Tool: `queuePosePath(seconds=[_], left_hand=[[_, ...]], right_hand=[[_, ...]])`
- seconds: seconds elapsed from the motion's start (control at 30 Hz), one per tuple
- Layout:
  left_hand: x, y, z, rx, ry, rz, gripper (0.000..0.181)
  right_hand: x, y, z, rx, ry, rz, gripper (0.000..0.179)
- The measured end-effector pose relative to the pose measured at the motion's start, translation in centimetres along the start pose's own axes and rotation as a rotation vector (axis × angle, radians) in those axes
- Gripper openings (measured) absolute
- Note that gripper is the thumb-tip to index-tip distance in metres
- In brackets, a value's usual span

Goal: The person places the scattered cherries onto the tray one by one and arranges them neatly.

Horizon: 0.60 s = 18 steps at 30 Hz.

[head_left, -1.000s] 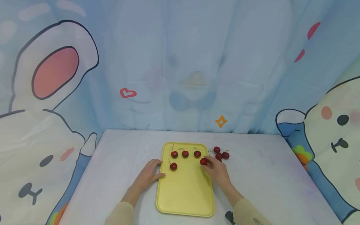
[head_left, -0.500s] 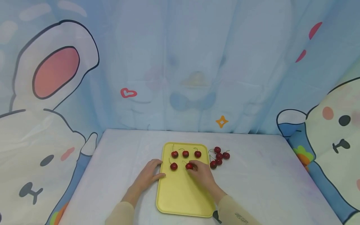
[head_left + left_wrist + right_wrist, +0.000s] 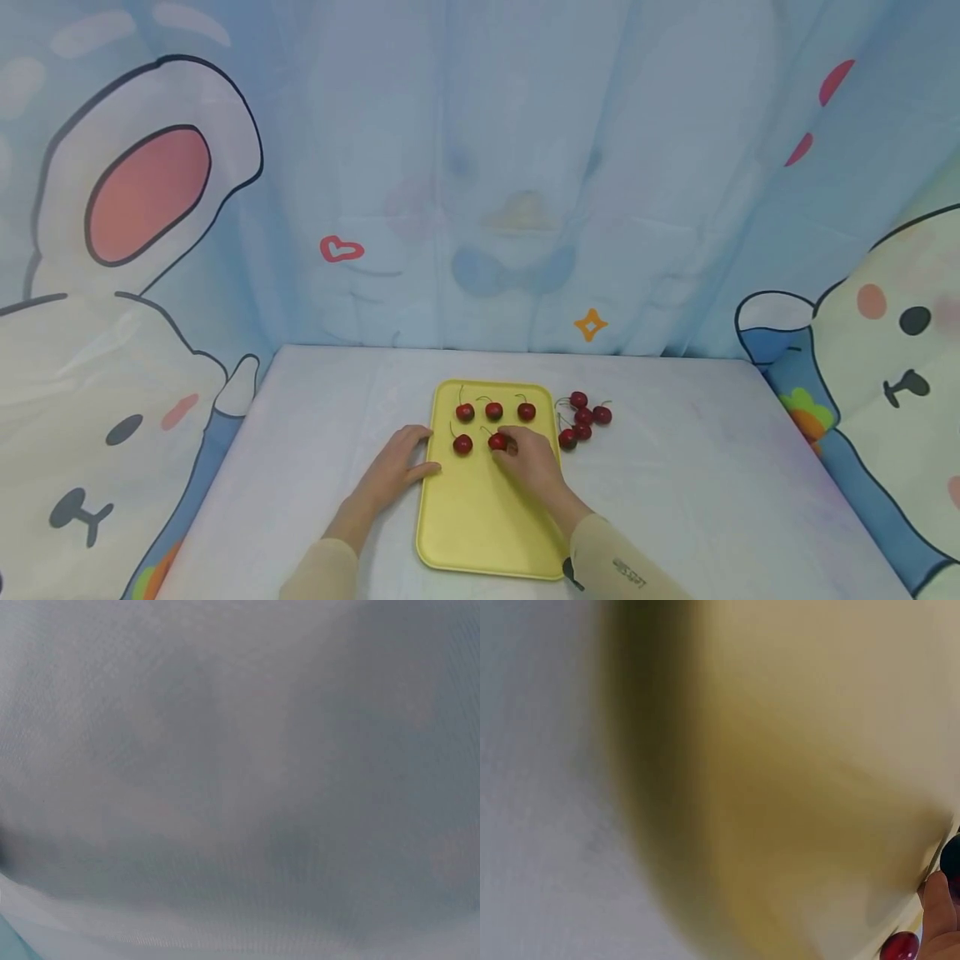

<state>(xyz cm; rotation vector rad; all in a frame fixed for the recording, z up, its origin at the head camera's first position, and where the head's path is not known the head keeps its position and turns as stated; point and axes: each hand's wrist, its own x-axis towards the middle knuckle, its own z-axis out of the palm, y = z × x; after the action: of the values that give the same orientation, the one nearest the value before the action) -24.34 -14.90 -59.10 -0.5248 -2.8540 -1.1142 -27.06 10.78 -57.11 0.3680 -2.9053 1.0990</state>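
Note:
A yellow tray (image 3: 491, 517) lies on the white table. My right hand (image 3: 532, 462) is over the tray and pinches a red cherry (image 3: 497, 442) between thumb and fingers, its stem pointing up and left. To the left of that cherry sits another cherry (image 3: 462, 445). A row of 3 cherries, with a middle one (image 3: 493, 411), lies near the tray's far edge. My left hand (image 3: 399, 467) rests at the tray's left rim, fingers extended. In the right wrist view, fingers (image 3: 939, 907) show at the lower right corner beside a cherry (image 3: 899, 946). The left wrist view is a grey blur.
Several loose cherries (image 3: 583, 416) with stems lie clustered on the table (image 3: 675, 483) just right of the tray. Behind the table hangs a blue curtain (image 3: 517, 167) printed with cartoon animals.
My right hand has carried the cherry left from the tray's right edge to the second row, beside the left cherry there. My left hand has stayed at the rim.

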Motion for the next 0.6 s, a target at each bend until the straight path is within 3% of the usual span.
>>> queuePosePath(seconds=[0.27,0.6], left_hand=[[0.05,-0.08,0.04,-0.003,0.004,0.007,0.057],[-0.03,-0.37,0.22,0.018,0.015,0.038,0.056]], right_hand=[[0.09,-0.03,0.09,-0.044,0.003,-0.053,0.037],[-0.35,-0.28,-0.48,-0.026,-0.015,-0.039,0.041]])
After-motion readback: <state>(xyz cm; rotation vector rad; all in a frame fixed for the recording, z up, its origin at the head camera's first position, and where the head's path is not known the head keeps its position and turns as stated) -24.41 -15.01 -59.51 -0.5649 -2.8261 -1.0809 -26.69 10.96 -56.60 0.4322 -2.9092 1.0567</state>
